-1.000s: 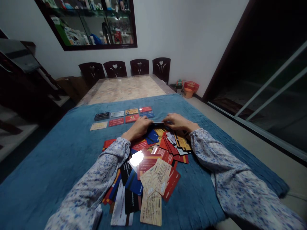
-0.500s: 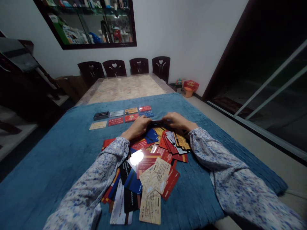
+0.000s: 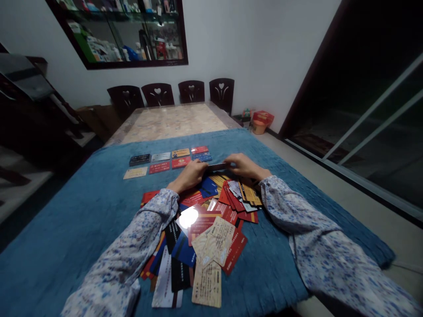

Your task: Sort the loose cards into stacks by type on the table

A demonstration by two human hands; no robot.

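My left hand (image 3: pixel 191 175) and my right hand (image 3: pixel 243 165) meet at the far end of a loose heap of cards (image 3: pixel 205 229) on a blue cloth (image 3: pixel 82 211). Together they pinch a dark card (image 3: pixel 216 167) by its two ends, held just above the heap. The heap mixes red, blue, black, tan and white plastic cards, overlapping untidily toward me. Beyond my hands, two short rows of sorted cards (image 3: pixel 170 160) lie flat and side by side on the cloth.
Past the cloth the bare marble table top (image 3: pixel 172 121) runs to several dark chairs (image 3: pixel 172 94) at the wall. A glass cabinet (image 3: pixel 132 31) hangs above them. A red container (image 3: pixel 263 119) stands on the floor at the right, near sliding glass doors (image 3: pixel 370 127).
The dark card has risen slightly off the heap between both hands. My arms have hardly shifted.
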